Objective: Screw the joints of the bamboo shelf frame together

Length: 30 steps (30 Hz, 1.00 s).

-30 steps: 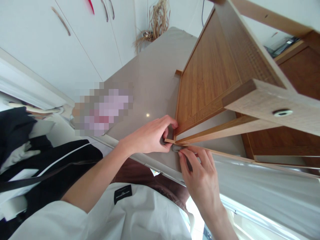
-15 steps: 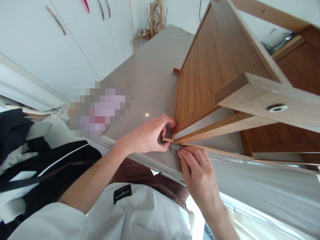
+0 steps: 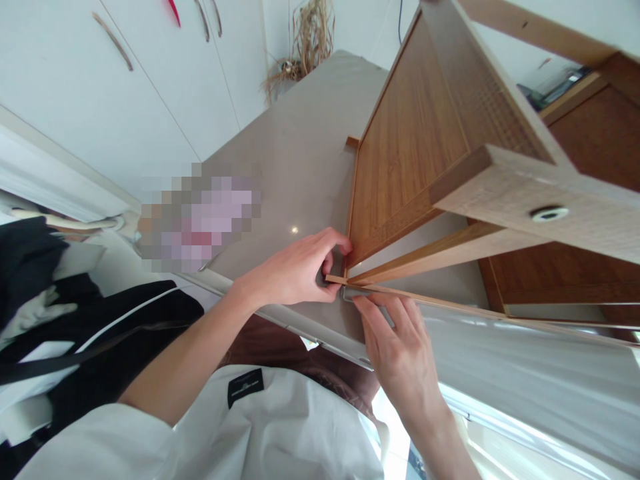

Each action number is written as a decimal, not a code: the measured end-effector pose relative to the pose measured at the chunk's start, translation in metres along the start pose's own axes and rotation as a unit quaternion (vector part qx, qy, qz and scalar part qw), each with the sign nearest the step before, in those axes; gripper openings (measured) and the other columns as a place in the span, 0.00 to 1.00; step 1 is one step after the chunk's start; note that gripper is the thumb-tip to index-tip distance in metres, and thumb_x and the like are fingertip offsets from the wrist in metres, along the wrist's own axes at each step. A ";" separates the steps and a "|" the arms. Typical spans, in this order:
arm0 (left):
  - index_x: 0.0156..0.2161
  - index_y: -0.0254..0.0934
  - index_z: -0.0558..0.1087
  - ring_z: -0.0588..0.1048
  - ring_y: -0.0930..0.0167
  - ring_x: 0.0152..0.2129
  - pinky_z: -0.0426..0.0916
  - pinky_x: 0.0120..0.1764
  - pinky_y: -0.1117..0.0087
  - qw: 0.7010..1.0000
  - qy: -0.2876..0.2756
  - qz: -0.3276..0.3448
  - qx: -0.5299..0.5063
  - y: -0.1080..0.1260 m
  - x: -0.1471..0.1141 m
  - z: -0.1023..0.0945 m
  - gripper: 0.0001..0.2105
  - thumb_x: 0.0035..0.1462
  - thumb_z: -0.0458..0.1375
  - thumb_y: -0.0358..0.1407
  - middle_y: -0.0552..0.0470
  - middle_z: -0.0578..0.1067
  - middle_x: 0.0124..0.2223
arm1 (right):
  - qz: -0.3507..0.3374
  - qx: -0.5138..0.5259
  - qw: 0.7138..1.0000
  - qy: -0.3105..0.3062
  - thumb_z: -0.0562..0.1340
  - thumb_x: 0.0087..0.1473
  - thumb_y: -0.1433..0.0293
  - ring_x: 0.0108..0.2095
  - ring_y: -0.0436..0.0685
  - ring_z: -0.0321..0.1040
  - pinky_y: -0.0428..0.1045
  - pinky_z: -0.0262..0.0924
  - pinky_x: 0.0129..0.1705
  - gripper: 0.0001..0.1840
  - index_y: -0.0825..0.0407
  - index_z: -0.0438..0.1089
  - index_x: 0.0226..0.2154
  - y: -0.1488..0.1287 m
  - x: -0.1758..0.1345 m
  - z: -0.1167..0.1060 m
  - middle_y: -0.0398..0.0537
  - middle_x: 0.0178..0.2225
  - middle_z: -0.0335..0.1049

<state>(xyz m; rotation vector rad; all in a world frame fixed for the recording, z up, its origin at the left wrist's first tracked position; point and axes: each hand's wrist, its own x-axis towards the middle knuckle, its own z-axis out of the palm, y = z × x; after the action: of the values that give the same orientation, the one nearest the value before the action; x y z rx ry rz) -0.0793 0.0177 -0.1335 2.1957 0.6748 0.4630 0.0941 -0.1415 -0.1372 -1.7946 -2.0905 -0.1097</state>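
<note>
A brown wooden shelf unit (image 3: 400, 173) lies tilted on the table to my right, its slats and legs meeting near the front edge. My left hand (image 3: 305, 270) grips the low corner of its frame, thumb below and fingers curled around the wood. Just right of it, my right hand (image 3: 400, 340) pinches a thin bent metal hex key (image 3: 346, 295) against the underside of the wooden rail (image 3: 390, 291). The tip of the hex key at the rail is too small to make out.
The grey table (image 3: 300, 153) extends away from me. A blurred-out item (image 3: 205, 220) lies on its left side. Dried stalks (image 3: 313, 30) stand at the far end by white cabinets (image 3: 150, 67). Dark clothing (image 3: 125, 320) is at my left, a light curtain (image 3: 500, 360) at my right.
My right hand and the hex key have shifted slightly up toward the rail, the key turning a little. My left hand keeps its hold, and the shelf unit has barely moved.
</note>
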 end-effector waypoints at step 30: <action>0.49 0.41 0.62 0.72 0.74 0.32 0.67 0.37 0.71 1.000 0.002 0.003 0.004 0.000 0.000 0.000 0.22 0.49 0.61 0.30 0.56 0.71 0.42 | 0.046 0.025 0.997 0.048 0.63 0.61 0.77 0.42 0.59 0.65 0.57 0.64 0.48 0.07 0.55 0.73 0.42 -0.005 0.005 0.005 0.53 0.41 0.71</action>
<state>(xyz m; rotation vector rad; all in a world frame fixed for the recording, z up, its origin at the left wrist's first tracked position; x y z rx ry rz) -0.0794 0.0176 -0.1342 2.2056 0.6731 0.4694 0.0875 -0.1364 -0.1391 -1.8152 -1.9248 -0.1170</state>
